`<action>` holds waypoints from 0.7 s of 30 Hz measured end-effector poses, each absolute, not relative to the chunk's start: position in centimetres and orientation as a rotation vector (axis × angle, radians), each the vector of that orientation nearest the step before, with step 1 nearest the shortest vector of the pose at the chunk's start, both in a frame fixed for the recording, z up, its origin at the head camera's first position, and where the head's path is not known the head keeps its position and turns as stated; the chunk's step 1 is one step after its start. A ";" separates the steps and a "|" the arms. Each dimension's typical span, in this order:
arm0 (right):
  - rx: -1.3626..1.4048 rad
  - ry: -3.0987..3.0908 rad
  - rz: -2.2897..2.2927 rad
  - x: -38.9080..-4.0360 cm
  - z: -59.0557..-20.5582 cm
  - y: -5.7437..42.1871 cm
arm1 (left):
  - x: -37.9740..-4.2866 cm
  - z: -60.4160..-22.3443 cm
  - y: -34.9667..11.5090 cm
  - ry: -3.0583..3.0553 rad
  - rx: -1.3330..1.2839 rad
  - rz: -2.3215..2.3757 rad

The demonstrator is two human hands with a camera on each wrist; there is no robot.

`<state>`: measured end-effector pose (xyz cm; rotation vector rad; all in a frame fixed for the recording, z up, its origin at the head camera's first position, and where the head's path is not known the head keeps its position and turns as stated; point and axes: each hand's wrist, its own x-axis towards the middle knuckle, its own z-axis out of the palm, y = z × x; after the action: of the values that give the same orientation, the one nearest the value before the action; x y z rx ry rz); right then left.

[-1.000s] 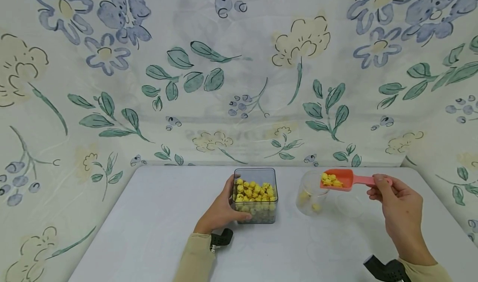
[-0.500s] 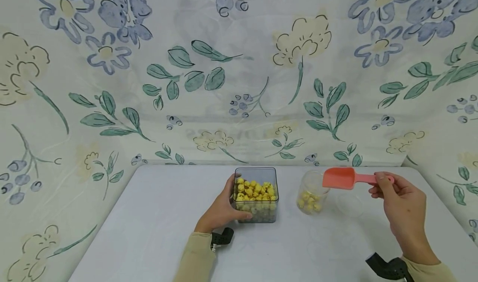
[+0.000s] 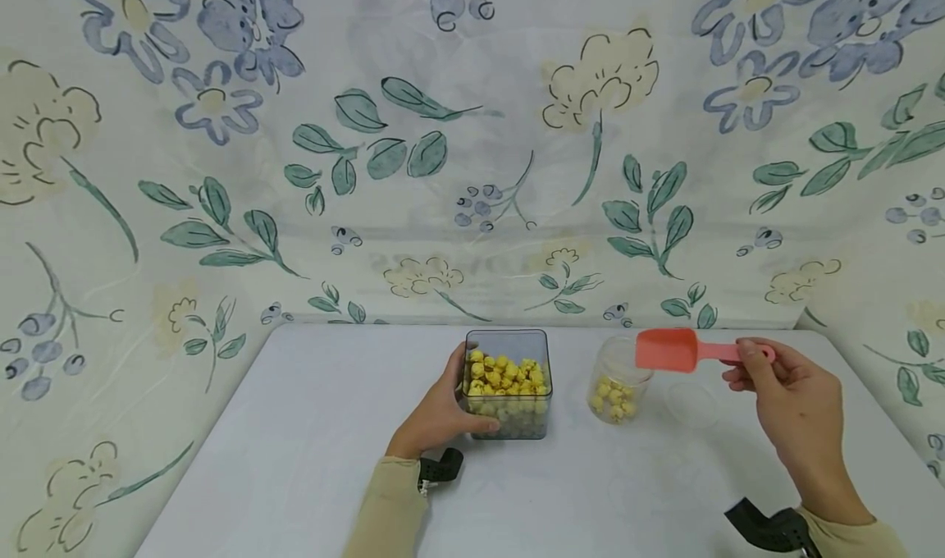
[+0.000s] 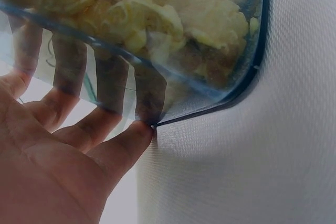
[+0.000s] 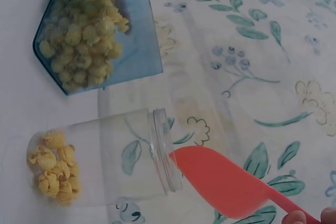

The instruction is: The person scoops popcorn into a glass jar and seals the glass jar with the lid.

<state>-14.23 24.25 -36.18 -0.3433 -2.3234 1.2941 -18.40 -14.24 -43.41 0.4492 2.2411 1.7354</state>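
My left hand [image 3: 437, 414] grips the side of a clear bluish square container [image 3: 508, 418] that holds a heap of yellow popcorn [image 3: 505, 375]. In the left wrist view its fingers [image 4: 123, 148] lie along the container's wall. Between thumb and fingers, my right hand [image 3: 799, 406] pinches the handle of a coral-red scoop [image 3: 667, 350]. The scoop's bowl is tipped and bare of popcorn, its lip right at the mouth of a clear round jar [image 5: 115, 161]. Several popcorn pieces [image 5: 56, 170] lie at the jar's bottom, which stands upright on the table.
A clear round lid [image 3: 691, 404] lies on the white table [image 3: 561, 500] to the right of the jar. Behind the table hangs a floral cloth [image 3: 472, 156]. Each wrist wears a black camera mount [image 3: 441, 466].
The popcorn in the scoop has dropped into the jar as the scoop tipped over. The scoop has since shifted slightly left; the left hand stays on the container.
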 end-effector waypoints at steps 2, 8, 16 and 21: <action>-0.325 -2.298 1.318 -14.2 -36.1 24.1 | -18.4 -43.4 -14.2 2.241 0.454 1.736; -0.271 -2.214 1.386 -14.3 -35.8 23.7 | -18.4 -43.2 -14.2 2.257 0.430 1.726; -0.319 -2.092 1.566 -14.6 -35.6 22.8 | -18.2 -43.0 -14.2 2.298 0.406 1.674; -0.304 -2.060 1.646 -14.7 -35.6 22.0 | -18.3 -43.6 -14.3 2.313 0.381 1.645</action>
<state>-14.70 22.00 -35.60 -0.3037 -2.0604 1.6459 -18.33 -14.26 -43.57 0.3807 2.3126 1.6452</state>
